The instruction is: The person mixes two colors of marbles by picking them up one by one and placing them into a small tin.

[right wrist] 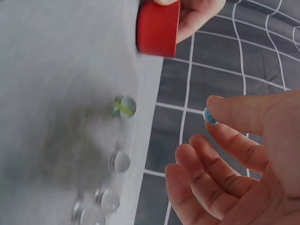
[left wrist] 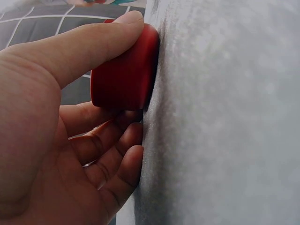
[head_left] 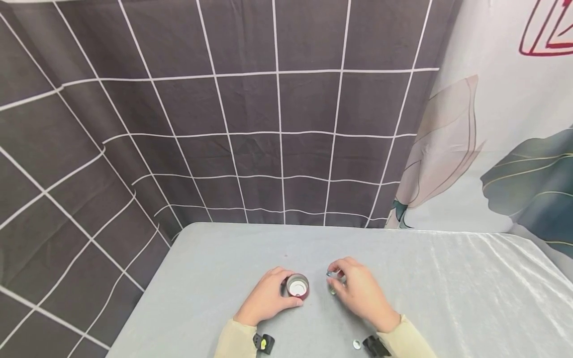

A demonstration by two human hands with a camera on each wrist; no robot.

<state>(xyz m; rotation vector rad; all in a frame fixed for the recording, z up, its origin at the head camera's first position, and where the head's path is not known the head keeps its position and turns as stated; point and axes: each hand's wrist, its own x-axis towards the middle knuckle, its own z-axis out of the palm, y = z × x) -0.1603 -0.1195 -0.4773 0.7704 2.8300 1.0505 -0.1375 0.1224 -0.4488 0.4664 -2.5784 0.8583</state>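
My left hand grips a short red tin from the side, thumb on one side and index finger on the other. The tin stands upright on the table, its silvery inside facing up. Between the thumb and index fingertip of my right hand is a pinched blue glass marble, held above the table just right of the tin; the other fingers are loosely curled. On the cloth below it lies a clear marble with a yellow-green streak.
Several clear marbles, among them one clear marble, lie on the light grey cloth near my right hand. Another clear marble is beside the right wrist. A dark checked curtain hangs behind the table.
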